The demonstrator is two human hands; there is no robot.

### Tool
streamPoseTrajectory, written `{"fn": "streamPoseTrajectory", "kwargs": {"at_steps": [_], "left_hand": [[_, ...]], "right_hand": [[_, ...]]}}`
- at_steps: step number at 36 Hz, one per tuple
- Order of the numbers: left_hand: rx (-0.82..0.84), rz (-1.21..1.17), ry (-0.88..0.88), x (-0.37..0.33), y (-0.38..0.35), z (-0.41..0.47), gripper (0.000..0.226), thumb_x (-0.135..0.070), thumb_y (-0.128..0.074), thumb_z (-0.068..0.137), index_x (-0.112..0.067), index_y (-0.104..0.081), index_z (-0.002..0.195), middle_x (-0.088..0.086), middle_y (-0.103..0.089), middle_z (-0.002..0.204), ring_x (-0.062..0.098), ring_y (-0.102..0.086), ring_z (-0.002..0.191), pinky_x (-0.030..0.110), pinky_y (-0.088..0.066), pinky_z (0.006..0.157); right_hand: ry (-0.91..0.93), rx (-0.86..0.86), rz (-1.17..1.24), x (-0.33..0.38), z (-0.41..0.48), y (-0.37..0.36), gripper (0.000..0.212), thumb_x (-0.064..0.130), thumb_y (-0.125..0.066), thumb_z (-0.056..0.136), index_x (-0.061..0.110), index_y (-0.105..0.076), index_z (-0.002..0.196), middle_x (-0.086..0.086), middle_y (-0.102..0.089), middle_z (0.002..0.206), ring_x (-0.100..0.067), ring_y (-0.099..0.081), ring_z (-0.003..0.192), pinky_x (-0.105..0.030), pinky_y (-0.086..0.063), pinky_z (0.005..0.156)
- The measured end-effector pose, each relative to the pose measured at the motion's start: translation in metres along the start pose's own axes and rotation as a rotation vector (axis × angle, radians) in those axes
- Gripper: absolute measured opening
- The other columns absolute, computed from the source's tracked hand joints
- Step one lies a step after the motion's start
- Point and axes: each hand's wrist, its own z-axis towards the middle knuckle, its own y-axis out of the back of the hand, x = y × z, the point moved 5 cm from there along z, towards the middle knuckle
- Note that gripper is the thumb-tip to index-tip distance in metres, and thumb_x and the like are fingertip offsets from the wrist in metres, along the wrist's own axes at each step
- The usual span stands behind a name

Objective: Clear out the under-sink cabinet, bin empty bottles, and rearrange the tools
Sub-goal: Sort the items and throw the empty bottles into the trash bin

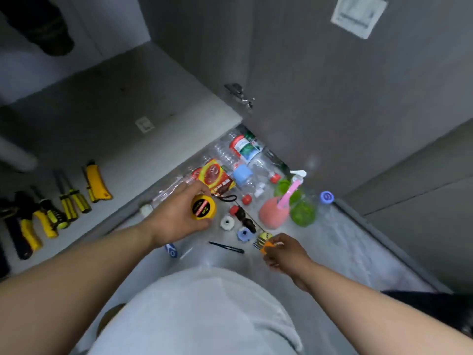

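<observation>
Standing open on the far right, the grey cabinet door (332, 85) rises above a heap of clear plastic bottles (238, 160) on the floor. A row of yellow-handled tools (58, 208) lies well to the left. A pink spray bottle (275, 212) sits right of centre. The left grip (176, 216) curls around a yellow tape measure (204, 208), just nearer than the bottles. The right grip (286, 252) pinches a small orange tool (266, 245), its kind unclear, right of black tweezers (225, 246).

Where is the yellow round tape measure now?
In the head view, near the middle, the left hand grips the yellow round tape measure, below the red-and-yellow packet and left of the white ribbed cap.
</observation>
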Motion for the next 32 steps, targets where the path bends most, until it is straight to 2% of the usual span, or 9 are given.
{"fn": "streamPoseTrajectory", "kwargs": {"at_steps": [6, 10, 14, 16, 20, 22, 24, 27, 32], "left_hand": [[0.015, -0.107, -0.020, -0.011, -0.027, 0.005, 0.054, -0.025, -0.087, 0.077, -0.041, -0.056, 0.118, -0.004, -0.055, 0.119, 0.008, -0.058, 0.108, 0.020, -0.051, 0.090], [0.026, -0.156, -0.014, -0.010, -0.042, 0.010, 0.054, -0.021, -0.088, 0.077, -0.036, -0.060, 0.121, -0.005, -0.056, 0.120, 0.000, -0.056, 0.108, 0.002, -0.043, 0.082], [0.054, -0.187, 0.002, -0.005, -0.054, 0.010, 0.054, -0.021, -0.087, 0.077, -0.035, -0.062, 0.123, -0.006, -0.058, 0.121, 0.002, -0.057, 0.109, 0.002, -0.043, 0.082], [0.066, -0.218, 0.020, -0.002, -0.060, 0.009, 0.056, -0.020, -0.087, 0.078, -0.032, -0.063, 0.126, -0.002, -0.057, 0.122, 0.000, -0.057, 0.108, 0.002, -0.044, 0.083], [0.049, -0.232, 0.029, 0.001, -0.069, 0.005, 0.056, -0.020, -0.088, 0.077, -0.029, -0.065, 0.127, -0.002, -0.059, 0.121, 0.001, -0.058, 0.107, 0.003, -0.044, 0.083], [0.044, -0.241, 0.031, 0.001, -0.074, 0.004, 0.056, -0.021, -0.088, 0.077, -0.028, -0.064, 0.128, -0.003, -0.060, 0.121, 0.001, -0.059, 0.107, 0.004, -0.045, 0.085], [0.057, -0.230, 0.034, 0.002, -0.079, 0.003, 0.058, -0.023, -0.088, 0.078, -0.028, -0.062, 0.130, -0.005, -0.060, 0.122, 0.004, -0.060, 0.109, 0.011, -0.049, 0.089], [0.083, -0.211, 0.018, -0.002, -0.085, 0.003, 0.059, -0.024, -0.088, 0.078, -0.027, -0.062, 0.131, -0.006, -0.060, 0.122, 0.010, -0.060, 0.111, 0.028, -0.056, 0.093], [0.114, -0.182, -0.053, -0.011, -0.092, 0.004, 0.056, -0.023, -0.087, 0.079, -0.027, -0.064, 0.130, -0.008, -0.062, 0.117, 0.007, -0.061, 0.106, 0.029, -0.057, 0.089]], "right_hand": [[-0.094, -0.326, 0.197, -0.056, 0.017, 0.070, 0.017, 0.001, -0.059, 0.093, 0.006, -0.068, 0.106, -0.014, -0.061, 0.070, -0.022, -0.053, 0.054, -0.024, -0.048, 0.048], [-0.129, -0.409, 0.244, -0.068, 0.037, 0.081, 0.018, 0.001, -0.063, 0.091, 0.006, -0.067, 0.108, -0.017, -0.066, 0.088, -0.024, -0.061, 0.066, -0.026, -0.051, 0.049], [-0.139, -0.403, 0.342, -0.062, 0.054, 0.071, 0.021, -0.007, -0.059, 0.090, 0.008, -0.055, 0.105, -0.019, -0.062, 0.095, -0.022, -0.062, 0.071, -0.028, -0.056, 0.051], [-0.114, -0.422, 0.383, -0.058, 0.059, 0.065, 0.025, -0.006, -0.063, 0.089, 0.010, -0.053, 0.107, -0.017, -0.062, 0.095, -0.025, -0.063, 0.076, -0.030, -0.059, 0.059], [-0.188, -0.552, 0.025, -0.059, 0.054, 0.063, 0.037, 0.006, -0.066, 0.084, 0.011, -0.050, 0.117, -0.011, -0.057, 0.102, -0.029, -0.060, 0.092, -0.042, -0.056, 0.086], [-0.184, -0.436, 0.100, -0.052, 0.048, 0.047, 0.023, 0.011, -0.062, 0.088, 0.010, -0.055, 0.110, -0.014, -0.059, 0.102, -0.029, -0.062, 0.083, -0.040, -0.058, 0.078], [-0.180, -0.156, 0.269, -0.042, 0.041, 0.019, 0.014, 0.022, -0.064, 0.092, 0.014, -0.062, 0.103, -0.011, -0.065, 0.096, -0.023, -0.066, 0.075, -0.033, -0.055, 0.069], [-0.182, 0.248, 0.412, -0.021, 0.025, -0.022, 0.033, 0.046, -0.070, 0.089, 0.019, -0.069, 0.108, -0.006, -0.073, 0.103, -0.022, -0.074, 0.087, -0.034, -0.055, 0.077], [-0.059, 0.348, 0.385, 0.001, 0.016, -0.042, 0.019, 0.029, -0.071, 0.092, 0.021, -0.066, 0.109, -0.005, -0.073, 0.098, -0.015, -0.071, 0.084, -0.025, -0.051, 0.067]]}}
